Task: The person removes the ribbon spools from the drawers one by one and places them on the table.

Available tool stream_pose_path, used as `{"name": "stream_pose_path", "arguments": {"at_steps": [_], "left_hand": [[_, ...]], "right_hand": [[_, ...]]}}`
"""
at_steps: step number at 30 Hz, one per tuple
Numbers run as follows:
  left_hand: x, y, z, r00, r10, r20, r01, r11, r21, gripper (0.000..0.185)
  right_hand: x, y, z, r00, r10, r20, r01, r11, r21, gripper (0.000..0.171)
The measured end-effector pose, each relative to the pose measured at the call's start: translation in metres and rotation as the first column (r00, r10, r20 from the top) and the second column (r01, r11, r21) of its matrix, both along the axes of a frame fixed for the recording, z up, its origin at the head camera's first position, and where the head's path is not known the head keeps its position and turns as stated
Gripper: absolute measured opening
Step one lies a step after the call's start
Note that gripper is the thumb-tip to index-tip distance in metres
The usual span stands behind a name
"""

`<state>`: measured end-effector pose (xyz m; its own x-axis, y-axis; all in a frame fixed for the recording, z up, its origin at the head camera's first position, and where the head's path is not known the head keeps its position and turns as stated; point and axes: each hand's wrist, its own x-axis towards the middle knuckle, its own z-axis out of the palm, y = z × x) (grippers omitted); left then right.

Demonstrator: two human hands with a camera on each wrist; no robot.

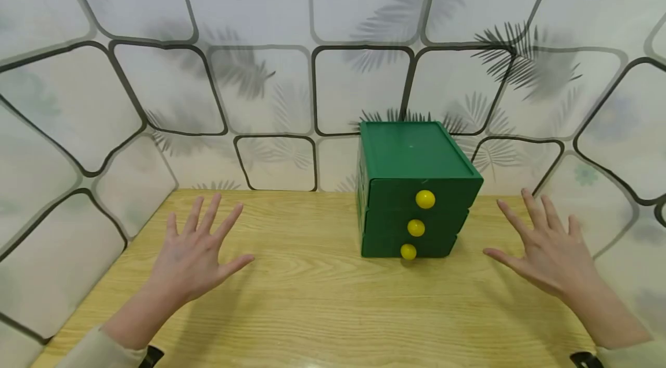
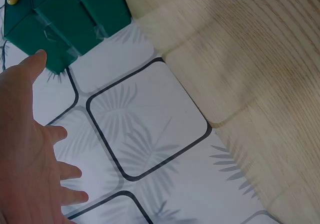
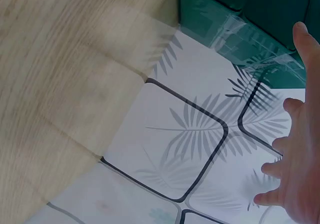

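A green drawer box with three stacked drawers stands on the wooden table, right of the middle in the head view. Each drawer front carries a round yellow knob, and all the drawers are pushed in. My left hand hovers over the table to the left of the box, fingers spread, holding nothing. On the other side, my right hand is held up with its fingers spread and grasps nothing. Both wrist views show the box's sides, with clear tape on the left side and right side.
The wooden table runs back to a wall papered with outlined rounded shapes and grey leaves. Papered side walls close in at left and right. Dark straps show at both wrists beside light sleeves.
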<state>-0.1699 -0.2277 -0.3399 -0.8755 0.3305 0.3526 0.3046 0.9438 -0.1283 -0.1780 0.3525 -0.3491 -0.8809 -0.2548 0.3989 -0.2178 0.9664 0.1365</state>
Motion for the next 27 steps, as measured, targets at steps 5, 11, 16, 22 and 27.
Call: {"name": "stream_pose_path", "arguments": {"at_steps": [5, 11, 16, 22, 27], "left_hand": [[0.000, 0.002, -0.001, 1.000, 0.002, 0.008, -0.002, 1.000, 0.005, 0.092], [-0.002, 0.007, -0.003, 1.000, 0.010, 0.016, -0.011, 1.000, 0.019, 0.093], [-0.002, 0.013, -0.005, 0.999, 0.017, 0.038, -0.019, 0.999, 0.039, 0.093], [-0.004, 0.022, -0.008, 0.997, 0.016, 0.071, -0.021, 0.998, 0.067, 0.094], [-0.006, 0.031, -0.014, 0.997, 0.006, 0.080, -0.015, 0.993, 0.115, 0.093]], "right_hand": [[-0.001, 0.002, 0.008, 1.000, -0.005, -0.005, 0.005, 1.000, 0.002, 0.102], [0.000, 0.002, 0.025, 1.000, -0.007, -0.013, 0.007, 1.000, -0.024, 0.100], [-0.001, -0.001, 0.039, 1.000, 0.017, -0.026, -0.019, 0.998, -0.066, 0.095], [-0.011, -0.003, 0.058, 0.996, 0.086, -0.037, -0.090, 0.986, -0.138, 0.087], [-0.020, -0.006, 0.071, 0.994, 0.107, -0.012, -0.107, 0.974, -0.198, 0.082]]}}
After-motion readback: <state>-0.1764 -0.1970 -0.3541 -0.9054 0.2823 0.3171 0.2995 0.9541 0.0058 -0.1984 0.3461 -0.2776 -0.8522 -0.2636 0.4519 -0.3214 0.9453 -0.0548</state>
